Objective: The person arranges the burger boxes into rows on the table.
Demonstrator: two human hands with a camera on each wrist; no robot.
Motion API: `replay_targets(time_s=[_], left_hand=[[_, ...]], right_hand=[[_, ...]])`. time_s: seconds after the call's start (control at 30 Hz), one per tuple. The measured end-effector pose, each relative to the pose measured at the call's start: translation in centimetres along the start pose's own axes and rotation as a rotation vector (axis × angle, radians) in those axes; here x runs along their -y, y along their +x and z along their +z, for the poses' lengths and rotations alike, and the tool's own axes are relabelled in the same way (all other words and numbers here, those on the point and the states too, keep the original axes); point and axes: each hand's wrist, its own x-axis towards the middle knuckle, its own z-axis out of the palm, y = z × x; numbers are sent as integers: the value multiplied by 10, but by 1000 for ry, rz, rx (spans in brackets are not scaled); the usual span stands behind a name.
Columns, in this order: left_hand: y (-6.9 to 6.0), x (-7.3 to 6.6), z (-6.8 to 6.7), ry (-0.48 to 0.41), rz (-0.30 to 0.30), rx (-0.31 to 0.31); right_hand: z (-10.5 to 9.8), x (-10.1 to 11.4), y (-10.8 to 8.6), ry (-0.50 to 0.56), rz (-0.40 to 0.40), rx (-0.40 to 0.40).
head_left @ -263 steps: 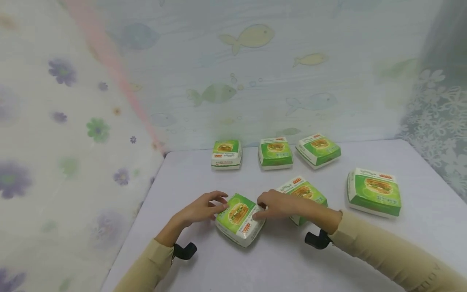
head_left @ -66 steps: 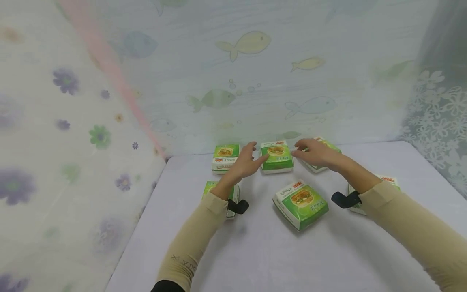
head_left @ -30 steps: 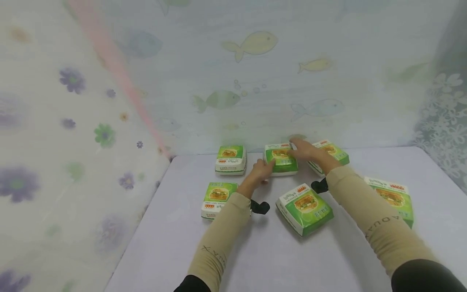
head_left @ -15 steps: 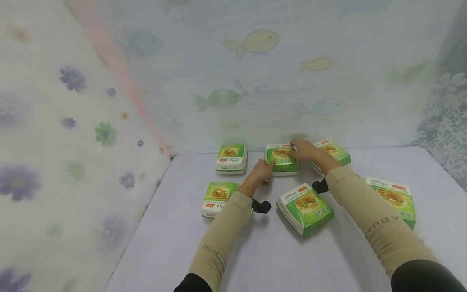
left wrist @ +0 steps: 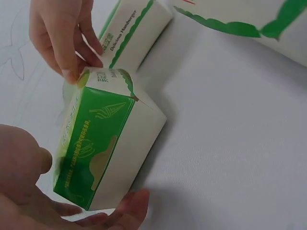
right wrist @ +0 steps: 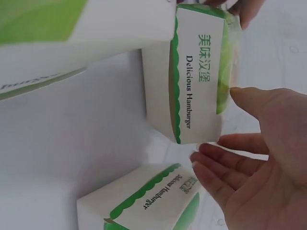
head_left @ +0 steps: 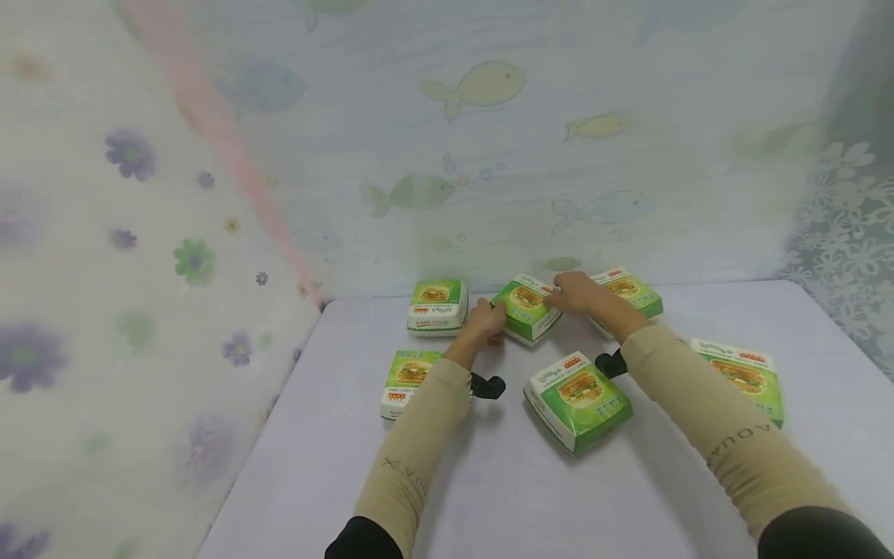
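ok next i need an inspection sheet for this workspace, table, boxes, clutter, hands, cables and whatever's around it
Surface: white tabletop, smooth-looking.
Job's things: six green-and-white hamburger boxes, lids closed where visible: back-left box, back-middle box, back-right box, front-left box, front-middle box, front-right box.
Clutter: nothing seen.
Hands: left hand and right hand hold the back-middle box from opposite sides; whether it is lifted, cannot tell.
Cables: nothing seen.
Surroundings: fish-print backdrop behind the table, flower-print backdrop on the left.
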Motion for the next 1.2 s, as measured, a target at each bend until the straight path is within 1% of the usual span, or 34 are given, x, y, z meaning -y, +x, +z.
replay_targets(time_s=[0.13, 0.23, 0.33, 0.43, 0.57, 0.7, 0.77, 0.83, 0.93, 1.03, 1.2], left_hand=[[-4, 2, -1, 112, -27, 17], [-8, 2, 0, 170, -30, 40], [-11, 2, 2, 136, -36, 69], [-11, 2, 4, 103, -44, 82], [-5, 3, 3, 83, -34, 66], [3, 2, -1, 65, -26, 48], [6, 2, -4, 67, -33, 48], [6, 1, -5, 72, -38, 62], [4, 0, -6, 95, -38, 82], [-1, 1, -7, 121, -34, 94], [-12, -1, -9, 98, -26, 105]], right_hand=[[-4, 0, 0, 5, -9, 5], [-5, -3, 1, -6, -29, 16], [-4, -5, 1, -34, -44, 35], [-3, -4, -1, -59, -55, 51], [-2, 3, -4, -68, -35, 64], [1, 13, -7, -86, 4, 75], [1, 17, -8, -97, 16, 76], [1, 18, -8, -107, 38, 74], [0, 18, -10, -113, 60, 76], [-2, 17, -10, -115, 71, 81], [-3, 16, -9, -96, 46, 86]])
